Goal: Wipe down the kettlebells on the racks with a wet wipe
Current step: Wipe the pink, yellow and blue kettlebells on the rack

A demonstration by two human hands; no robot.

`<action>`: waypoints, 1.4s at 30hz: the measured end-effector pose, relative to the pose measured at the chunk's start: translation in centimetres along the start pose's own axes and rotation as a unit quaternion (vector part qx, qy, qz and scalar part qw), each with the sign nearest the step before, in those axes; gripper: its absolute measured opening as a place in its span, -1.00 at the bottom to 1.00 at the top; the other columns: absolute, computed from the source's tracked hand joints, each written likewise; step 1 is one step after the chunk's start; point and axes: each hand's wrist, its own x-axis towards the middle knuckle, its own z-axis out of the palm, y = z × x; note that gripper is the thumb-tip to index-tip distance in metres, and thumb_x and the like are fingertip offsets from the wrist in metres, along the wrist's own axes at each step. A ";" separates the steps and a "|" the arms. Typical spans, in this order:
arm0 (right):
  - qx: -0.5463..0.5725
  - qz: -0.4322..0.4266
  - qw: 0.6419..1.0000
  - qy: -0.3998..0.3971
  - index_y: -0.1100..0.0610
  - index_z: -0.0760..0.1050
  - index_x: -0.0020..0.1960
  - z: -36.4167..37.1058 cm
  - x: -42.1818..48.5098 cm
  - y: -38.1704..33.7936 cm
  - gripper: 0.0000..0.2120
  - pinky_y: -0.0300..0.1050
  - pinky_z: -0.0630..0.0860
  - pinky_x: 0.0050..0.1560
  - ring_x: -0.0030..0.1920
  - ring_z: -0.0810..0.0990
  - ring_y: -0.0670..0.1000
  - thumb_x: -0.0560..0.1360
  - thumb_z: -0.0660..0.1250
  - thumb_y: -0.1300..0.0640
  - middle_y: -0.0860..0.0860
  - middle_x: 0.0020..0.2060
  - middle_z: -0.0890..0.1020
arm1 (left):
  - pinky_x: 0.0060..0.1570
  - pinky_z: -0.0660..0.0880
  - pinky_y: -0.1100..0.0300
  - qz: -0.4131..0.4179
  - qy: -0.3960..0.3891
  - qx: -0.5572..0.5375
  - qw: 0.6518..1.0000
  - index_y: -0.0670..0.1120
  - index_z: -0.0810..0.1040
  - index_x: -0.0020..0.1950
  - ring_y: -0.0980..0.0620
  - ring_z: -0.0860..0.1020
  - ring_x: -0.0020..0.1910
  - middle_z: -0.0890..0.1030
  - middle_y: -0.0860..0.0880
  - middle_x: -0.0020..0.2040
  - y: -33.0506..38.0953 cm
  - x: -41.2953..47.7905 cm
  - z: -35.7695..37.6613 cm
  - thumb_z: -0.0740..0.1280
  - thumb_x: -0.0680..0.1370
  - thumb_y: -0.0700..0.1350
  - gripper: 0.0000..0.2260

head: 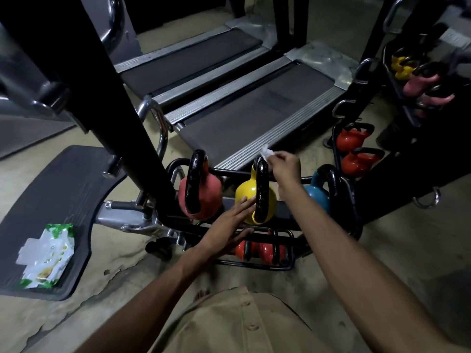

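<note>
A yellow kettlebell (245,197) with a black handle stands in the middle of the low black rack (354,200), between a pink kettlebell (210,193) and a blue kettlebell (317,196). My right hand (285,165) pinches a white wet wipe (266,152) against the top of the yellow kettlebell's handle. My left hand (230,222) lies flat, fingers together, against the yellow kettlebell's near side. Red kettlebells (265,250) sit on the rack's lower tier under my left hand.
A wet wipe pack (48,256) lies on a dark machine platform (58,189) at the left. A black slanted post (122,103) rises left of the rack. Two treadmills (242,98) lie behind. A second rack (397,80) at the right holds red, yellow and pink kettlebells.
</note>
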 end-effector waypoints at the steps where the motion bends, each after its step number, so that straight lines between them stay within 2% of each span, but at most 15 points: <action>1: -0.064 -0.025 0.998 -0.011 0.30 0.64 -0.10 0.3 0.9 -0.8 -0.72 -0.06 0.48 -0.27 -0.30 0.55 0.03 0.53 0.50 0.06 0.09 -0.30 0.62 | 0.62 0.10 0.05 0.000 -0.001 0.000 1.000 -0.04 0.23 0.65 0.12 -0.02 0.67 0.10 0.11 0.68 0.0 0.0 0.0 0.35 0.66 0.02 -0.41; 3: -0.240 -0.102 0.965 -0.037 0.27 0.66 -0.14 0.8 2.2 -2.1 -0.73 0.00 0.54 -0.21 -0.20 0.66 0.12 0.50 0.49 0.04 0.14 -0.23 0.69 | 0.62 0.10 0.05 0.001 0.001 0.001 1.000 -0.04 0.22 0.66 0.12 -0.03 0.67 0.09 0.12 0.68 0.0 0.0 0.1 0.34 0.67 0.02 -0.40; 6: -0.454 -0.245 0.853 -0.084 0.28 0.64 -0.09 1.0 1.6 -2.8 -0.74 0.06 0.53 -0.09 -0.01 0.60 0.19 0.52 0.39 0.06 0.21 -0.06 0.62 | 0.61 0.10 0.09 -0.001 0.008 0.000 1.000 -0.05 0.22 0.66 0.13 -0.03 0.67 0.09 0.11 0.68 -0.1 -0.1 0.5 0.35 0.66 0.02 -0.40; 10: -0.545 -0.458 0.694 -0.109 0.22 0.64 -0.08 -0.9 -3.1 -1.5 -0.81 0.02 0.56 -0.14 0.08 0.50 0.14 0.53 0.36 0.10 0.13 -0.03 0.56 | 0.62 0.15 0.02 0.009 0.022 -0.003 1.000 -0.10 0.26 0.64 0.09 0.01 0.67 0.12 0.06 0.67 -0.4 0.0 0.8 0.35 0.65 0.02 -0.40; 12: -0.537 -0.519 0.658 -0.094 0.21 0.63 -0.09 -2.3 -5.6 0.0 -0.87 -0.04 0.56 -0.16 0.02 0.50 0.12 0.52 0.36 0.16 0.12 -0.05 0.56 | 0.62 0.15 -0.01 0.004 0.021 -0.014 1.000 -0.10 0.28 0.63 0.08 0.03 0.67 0.16 0.04 0.67 -0.4 0.0 0.9 0.37 0.64 -0.02 -0.41; 14: -0.497 -0.504 0.701 -0.087 0.21 0.61 -0.04 -3.5 -7.6 2.0 -0.91 -0.08 0.55 -0.14 0.04 0.49 0.10 0.53 0.37 0.20 0.10 -0.01 0.55 | 0.59 0.20 -0.07 0.004 0.022 -0.025 0.999 -0.08 0.31 0.62 0.03 0.08 0.66 0.22 0.00 0.66 -0.5 0.1 1.0 0.38 0.64 -0.04 -0.43; 17: -0.348 -0.409 0.842 -0.042 0.17 0.62 0.06 -4.3 -10.0 4.7 -0.88 -0.20 0.51 0.02 0.09 0.52 0.00 0.53 0.43 0.25 0.05 0.07 0.54 | 0.57 0.25 -0.11 0.006 0.030 -0.031 0.999 -0.08 0.33 0.60 0.03 0.12 0.66 0.25 -0.01 0.65 -0.5 0.0 1.0 0.38 0.64 -0.02 -0.45; 21: -0.059 -0.148 0.987 0.022 0.12 0.60 0.04 -3.2 -10.0 5.6 -0.95 -0.19 0.55 -0.08 -0.09 0.62 -0.12 0.58 0.41 0.21 0.03 -0.06 0.66 | 0.63 0.11 0.02 -0.005 0.020 -0.031 0.999 -0.06 0.26 0.64 0.11 0.00 0.67 0.15 0.07 0.67 -0.2 -0.1 0.8 0.37 0.65 -0.03 -0.41; 24: 0.083 0.042 0.996 0.004 0.13 0.61 -0.01 -2.2 -7.7 5.7 -0.89 0.07 0.55 -0.01 -0.10 0.63 0.07 0.62 0.31 0.24 0.11 -0.14 0.69 | 0.61 0.16 -0.06 -0.010 0.013 -0.020 1.000 -0.08 0.28 0.63 0.10 0.01 0.67 0.22 0.00 0.66 -0.4 0.0 0.8 0.35 0.65 0.03 -0.42; 26: 0.152 0.136 0.979 -0.029 0.27 0.61 0.12 -2.0 -5.7 5.1 -0.82 0.12 0.57 0.13 0.02 0.63 0.18 0.63 0.24 0.32 0.25 -0.01 0.68 | 0.60 0.19 -0.11 -0.009 0.010 -0.017 1.000 -0.09 0.28 0.63 0.08 0.03 0.67 0.22 0.00 0.66 -0.6 0.0 0.8 0.34 0.65 0.05 -0.41; 29: 0.216 0.190 0.955 -0.077 0.45 0.53 0.23 -2.0 -4.1 4.2 -0.73 0.20 0.58 0.25 0.04 0.65 0.26 0.63 0.17 0.36 0.39 0.07 0.64 | 0.61 0.16 -0.08 0.001 0.013 -0.019 1.000 -0.10 0.26 0.64 0.06 0.02 0.67 0.15 0.05 0.68 -0.4 0.1 0.6 0.34 0.65 0.04 -0.40; 33: 0.186 0.170 0.965 -0.074 0.32 0.61 0.14 -2.1 -5.3 4.7 -0.79 0.17 0.59 0.21 0.03 0.67 0.22 0.64 0.21 0.32 0.28 0.03 0.68 | 0.59 0.20 -0.11 -0.007 0.015 -0.010 1.000 -0.10 0.27 0.63 0.07 0.03 0.67 0.20 0.01 0.66 -0.5 0.0 0.8 0.31 0.64 0.10 -0.39; 36: 0.083 0.095 0.991 -0.045 0.09 0.65 -0.10 -2.9 -6.4 5.1 -0.80 0.17 0.55 0.15 -0.02 0.63 0.19 0.60 0.30 0.27 0.21 -0.09 0.70 | 0.59 0.21 -0.11 -0.015 0.016 -0.009 1.000 -0.08 0.30 0.62 0.07 0.04 0.67 0.24 0.00 0.65 -0.4 -0.1 0.9 0.31 0.65 0.10 -0.42; 39: 0.078 0.054 0.995 -0.024 0.05 0.67 -0.10 -3.4 -7.3 5.1 -0.88 0.18 0.59 0.11 -0.07 0.66 0.10 0.57 0.40 0.20 0.11 -0.11 0.74 | 0.62 0.15 -0.07 -0.006 0.016 -0.015 1.000 -0.07 0.27 0.64 0.07 0.01 0.67 0.17 0.03 0.67 -0.3 0.0 0.8 0.36 0.65 0.01 -0.41; 42: -0.025 -0.121 0.991 0.044 0.09 0.63 -0.03 -2.8 -9.1 5.5 -0.98 0.06 0.60 -0.01 -0.07 0.65 -0.02 0.55 0.44 0.18 0.06 -0.09 0.68 | 0.62 0.11 0.03 -0.001 0.019 -0.023 1.000 -0.04 0.24 0.65 0.09 0.00 0.67 0.13 0.08 0.68 -0.2 -0.1 0.8 0.36 0.65 -0.01 -0.41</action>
